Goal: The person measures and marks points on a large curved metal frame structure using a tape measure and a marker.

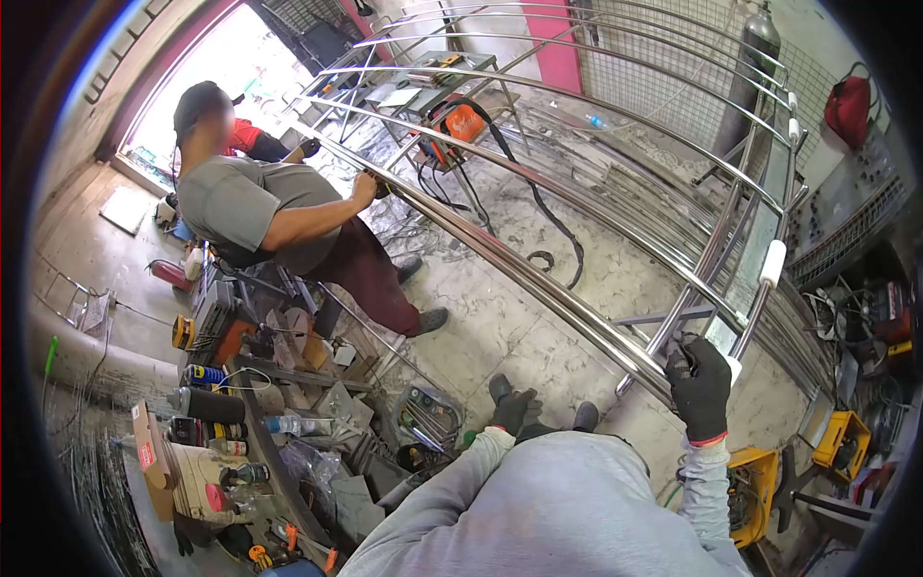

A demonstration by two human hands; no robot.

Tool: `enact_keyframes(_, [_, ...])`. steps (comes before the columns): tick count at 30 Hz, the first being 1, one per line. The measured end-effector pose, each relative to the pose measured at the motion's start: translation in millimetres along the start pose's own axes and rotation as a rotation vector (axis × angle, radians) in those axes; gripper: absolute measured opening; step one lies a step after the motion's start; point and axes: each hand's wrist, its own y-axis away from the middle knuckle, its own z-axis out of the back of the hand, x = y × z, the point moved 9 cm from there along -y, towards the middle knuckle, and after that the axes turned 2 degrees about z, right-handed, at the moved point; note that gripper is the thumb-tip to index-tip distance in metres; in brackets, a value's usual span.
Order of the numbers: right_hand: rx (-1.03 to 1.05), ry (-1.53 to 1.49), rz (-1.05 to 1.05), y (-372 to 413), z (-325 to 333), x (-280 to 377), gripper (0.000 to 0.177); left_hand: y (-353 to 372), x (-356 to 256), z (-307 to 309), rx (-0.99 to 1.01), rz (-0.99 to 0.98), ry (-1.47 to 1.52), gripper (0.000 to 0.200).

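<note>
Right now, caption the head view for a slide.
A gloved right hand at a metal frame, left hand apart from it, a co-worker farther along.

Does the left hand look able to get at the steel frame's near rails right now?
Probably yes: the left hand looks empty, and nothing visible blocks its way to the near rails, though it may need to reach forward.

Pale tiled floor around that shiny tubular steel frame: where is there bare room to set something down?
One free patch of pale tiled floor lies between the shiny tubular steel frame and the co-worker's dark shoe. Another lies right of the person's black-gloved right hand, above the yellow box. The left is crowded with grey scrap-metal pieces.
</note>
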Motion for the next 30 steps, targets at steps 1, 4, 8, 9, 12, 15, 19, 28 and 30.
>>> enact_keyframes(1, [-0.007,0.001,0.003,0,1,1,0.018,0,-1,0,-0.002,-0.004,0.004,0.046])
enact_keyframes(4, [-0.043,0.032,0.085,-1,2,4,0.016,4,-5,-2,-0.005,-0.019,-0.002,0.047])
enact_keyframes(8, [-0.002,-0.009,0.005,-1,0,-1,0.016,7,-6,-4,-0.024,0.013,-0.059,0.049])
enact_keyframes(9, [0.020,0.005,-0.003,0,-1,-2,0.017,7,-6,-4,-0.018,0.003,-0.040,0.049])
enact_keyframes(12, [0.031,-0.014,-0.015,-1,-3,-5,0.020,6,-7,-4,-0.006,-0.003,-0.017,0.049])
enact_keyframes(15, [0.021,-0.044,-0.021,-1,-3,-6,0.023,10,-7,-5,0.001,0.003,-0.008,0.050])
enact_keyframes(19, [0.005,-0.007,0.008,-1,-1,-2,0.023,12,-9,-5,0.001,0.012,-0.008,0.051])
enact_keyframes(28, [-0.018,-0.008,0.022,-2,0,1,0.021,13,-9,-5,-0.007,0.016,-0.007,0.049])
enact_keyframes(30, [-0.021,-0.015,0.027,-2,0,1,0.021,14,-9,-4,-0.001,0.013,-0.008,0.049])
